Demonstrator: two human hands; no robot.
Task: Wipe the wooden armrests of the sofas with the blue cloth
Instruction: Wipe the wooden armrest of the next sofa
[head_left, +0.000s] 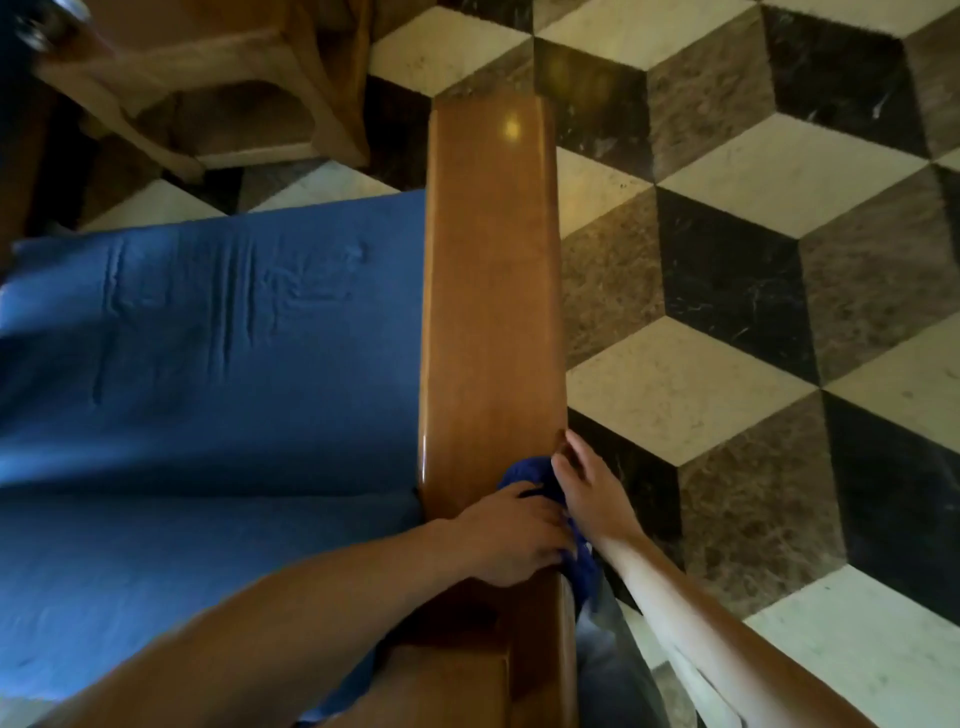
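Blue cloth (524, 475) bunched on armrest (491, 291) near end, approx 6 o'clock.
L hand (511, 538) clamps cloth w/ curled fingers; R hand (584, 483) at 3 o'clock edge, fingers straight, touching. Risk: the hanging tail slips off the edge if grip loosens.

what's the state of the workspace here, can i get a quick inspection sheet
surface: wooden armrest, glossy, bare along its far length
job's things: blue cloth bunched on the near end of the armrest
clutter: nothing seen
grippers: left hand on the cloth, fingers curled over it; right hand at the armrest's outer edge beside the cloth
cables: nothing seen
surroundings: blue seat cushion, cube-pattern tiled floor, wooden furniture beyond
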